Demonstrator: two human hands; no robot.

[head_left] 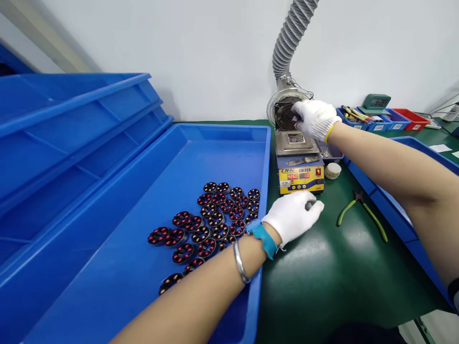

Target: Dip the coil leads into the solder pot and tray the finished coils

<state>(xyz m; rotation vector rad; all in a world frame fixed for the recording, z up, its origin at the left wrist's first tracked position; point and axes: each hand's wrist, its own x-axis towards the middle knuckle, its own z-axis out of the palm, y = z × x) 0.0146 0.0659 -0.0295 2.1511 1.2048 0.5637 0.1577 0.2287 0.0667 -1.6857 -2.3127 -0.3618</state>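
My right hand point(315, 118), in a white glove, is raised above the solder pot point(300, 177) in front of the round fume intake. Its fingers are closed on a small dark part point(296, 119) with a hint of red, mostly hidden by the glove. A square opening of silvery solder point(296, 138) lies below it. My left hand point(294, 217), also gloved, rests on the green table beside the tray's right wall, thumb and fingers apart, nothing visible in it. Several black rings with red or copper windings point(215, 220), like motor stators, lie in the blue tray point(267, 162).
Stacked blue trays point(118, 110) stand at the left. Green-handled pliers point(362, 215) and a round white tub point(333, 170) lie right of the pot. A grey duct point(290, 40) hangs above. Small bins point(382, 123) and a green clock point(376, 102) line the back right.
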